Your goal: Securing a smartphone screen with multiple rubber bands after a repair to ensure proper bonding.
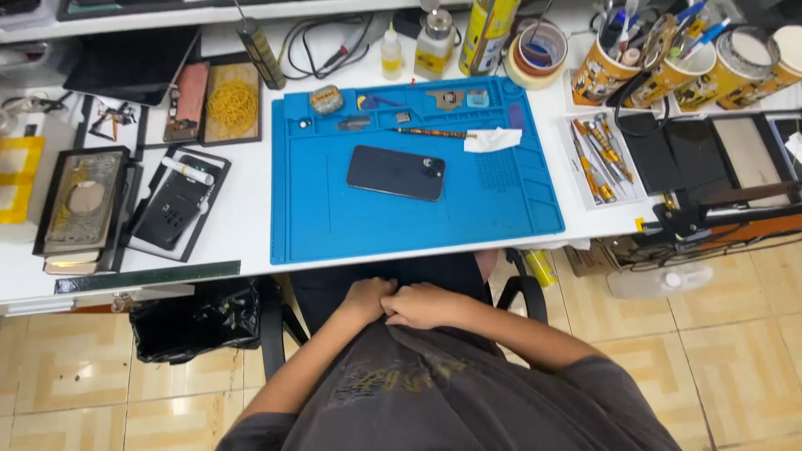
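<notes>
My left hand (366,297) and my right hand (428,306) lie together in my lap, below the table's front edge. Both have their fingers curled and touch each other at the top edge of my dark grey shirt (434,392). Whether they pinch the cloth is not clear. On the table ahead, a dark phone (395,172) lies back up in the middle of a blue work mat (317,225). A white tissue (491,139) and a thin striped tool (430,132) lie on the mat behind the phone. Neither hand touches anything on the table.
Small parts and picks lie along the mat's far edge. Left of the mat are trays with phone parts (175,203), a pile of yellow rubber bands (232,105) and a ruler (146,276). Bottles (435,46), tape rolls (539,52), tool cups (603,71) and a screwdriver tray (597,159) stand at the back and right. A black bag (196,321) hangs under the table.
</notes>
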